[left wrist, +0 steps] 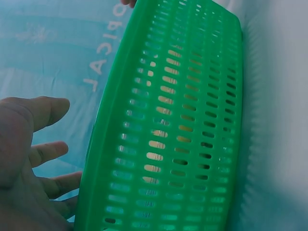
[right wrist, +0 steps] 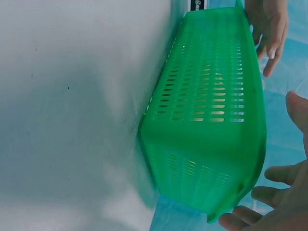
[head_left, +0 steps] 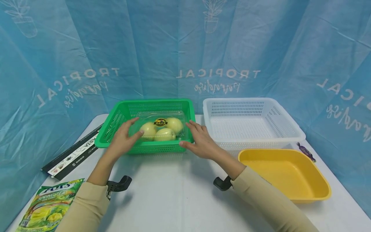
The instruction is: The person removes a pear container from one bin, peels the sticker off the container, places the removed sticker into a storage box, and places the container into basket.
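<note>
A clear plastic box [head_left: 179, 124] of round pale yellow-green fruit [head_left: 164, 134], with a black and gold label, lies in the green basket [head_left: 116, 108]. Over the basket's left part reaches my left hand [head_left: 123, 138], fingers spread, beside the box's left end. My right hand [head_left: 201, 140] is at the basket's right rim, its fingers extended near the box's right end. Both wrist views show loosely spread fingers above the rim: the left hand [left wrist: 29, 159] at its side, the right hand [right wrist: 284, 192] by the near right corner. Neither hand grips anything.
A white basket [head_left: 295, 129] stands to the right, with a yellow tub [head_left: 284, 175] in front of it. A wrapped candy [head_left: 306, 152] lies by the right edge. On the left are a long black box [head_left: 75, 153] and a green candy bag [head_left: 52, 206]. Blue curtain [head_left: 156, 48] surrounds the table.
</note>
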`<state>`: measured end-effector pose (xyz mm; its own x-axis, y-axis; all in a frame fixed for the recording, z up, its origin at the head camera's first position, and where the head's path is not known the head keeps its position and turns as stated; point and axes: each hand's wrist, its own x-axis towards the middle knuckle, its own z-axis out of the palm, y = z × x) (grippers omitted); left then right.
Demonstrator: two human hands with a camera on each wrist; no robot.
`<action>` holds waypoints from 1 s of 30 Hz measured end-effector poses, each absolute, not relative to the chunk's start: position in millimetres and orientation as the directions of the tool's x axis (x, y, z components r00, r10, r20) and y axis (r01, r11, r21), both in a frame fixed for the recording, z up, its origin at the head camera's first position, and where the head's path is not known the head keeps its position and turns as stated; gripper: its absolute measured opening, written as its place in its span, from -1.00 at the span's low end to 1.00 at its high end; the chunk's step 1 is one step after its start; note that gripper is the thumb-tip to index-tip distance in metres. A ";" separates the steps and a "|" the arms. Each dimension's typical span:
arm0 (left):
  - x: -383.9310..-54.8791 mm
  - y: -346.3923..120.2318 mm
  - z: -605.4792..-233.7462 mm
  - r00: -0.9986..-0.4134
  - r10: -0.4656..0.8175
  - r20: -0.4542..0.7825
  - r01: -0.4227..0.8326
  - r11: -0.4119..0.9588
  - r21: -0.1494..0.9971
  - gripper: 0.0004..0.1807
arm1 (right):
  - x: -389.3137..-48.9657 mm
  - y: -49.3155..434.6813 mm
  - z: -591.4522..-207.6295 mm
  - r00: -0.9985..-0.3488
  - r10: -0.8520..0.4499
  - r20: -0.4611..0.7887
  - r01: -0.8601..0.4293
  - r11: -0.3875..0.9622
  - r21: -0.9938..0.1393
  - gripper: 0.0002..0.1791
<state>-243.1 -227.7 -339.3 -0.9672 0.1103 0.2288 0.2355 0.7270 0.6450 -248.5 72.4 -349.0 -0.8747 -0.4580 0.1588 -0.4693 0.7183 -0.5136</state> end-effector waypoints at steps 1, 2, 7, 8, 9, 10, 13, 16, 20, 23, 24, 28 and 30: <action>-243.4 -228.6 -339.1 -0.968 0.112 0.225 0.235 0.721 0.651 -0.31 | -249.1 72.3 -349.4 -0.877 -0.454 0.160 -0.466 0.719 -0.515 -0.13; -243.9 -229.5 -338.9 -0.968 0.116 0.224 0.237 0.716 0.657 -0.31 | -249.8 72.3 -350.1 -0.879 -0.450 0.160 -0.463 0.719 -0.518 -0.13; -248.5 -235.1 -338.4 -0.970 0.121 0.213 0.234 0.709 0.665 -0.29 | -252.8 71.0 -352.2 -0.888 -0.434 0.149 -0.442 0.719 -0.537 -0.14; -249.5 -236.2 -338.2 -0.970 0.121 0.209 0.232 0.709 0.666 -0.29 | -253.2 70.3 -352.6 -0.890 -0.432 0.145 -0.437 0.720 -0.539 -0.13; -250.5 -237.4 -338.1 -0.972 0.119 0.205 0.228 0.708 0.669 -0.28 | -253.5 69.8 -352.9 -0.892 -0.428 0.144 -0.433 0.721 -0.541 -0.13; -251.4 -238.4 -337.7 -0.973 0.117 0.200 0.223 0.707 0.671 -0.28 | -253.8 69.1 -353.3 -0.894 -0.425 0.142 -0.429 0.721 -0.544 -0.13; -253.8 -241.1 -337.7 -0.976 0.116 0.184 0.212 0.702 0.680 -0.26 | -254.2 67.9 -354.9 -0.898 -0.416 0.142 -0.421 0.721 -0.550 -0.13; -256.7 -244.7 -338.9 -0.980 0.116 0.163 0.197 0.705 0.682 -0.24 | -254.8 67.4 -357.8 -0.902 -0.407 0.147 -0.415 0.719 -0.557 -0.12; -260.7 -249.6 -339.3 -0.983 0.121 0.135 0.181 0.698 0.693 -0.20 | -256.7 66.8 -362.3 -0.904 -0.395 0.165 -0.416 0.715 -0.562 -0.11; -263.0 -253.0 -338.9 -0.985 0.129 0.111 0.170 0.686 0.708 -0.18 | -258.1 66.1 -365.2 -0.902 -0.391 0.181 -0.421 0.712 -0.561 -0.11; -263.7 -254.1 -338.7 -0.986 0.131 0.101 0.163 0.684 0.711 -0.18 | -258.6 65.9 -366.1 -0.902 -0.390 0.183 -0.422 0.712 -0.562 -0.11; -266.3 -258.2 -337.8 -0.989 0.138 0.059 0.137 0.674 0.725 -0.17 | -260.3 65.4 -368.2 -0.903 -0.387 0.185 -0.419 0.703 -0.575 -0.12; -267.7 -259.8 -337.2 -0.989 0.142 0.038 0.124 0.668 0.734 -0.16 | -261.1 65.2 -368.8 -0.905 -0.383 0.184 -0.414 0.700 -0.581 -0.12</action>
<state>-267.7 -259.8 -337.2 -0.9891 0.1419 0.0381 0.1241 0.6679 0.7339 -261.1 65.2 -368.8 -0.9052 -0.3832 0.1836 -0.4144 0.7002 -0.5814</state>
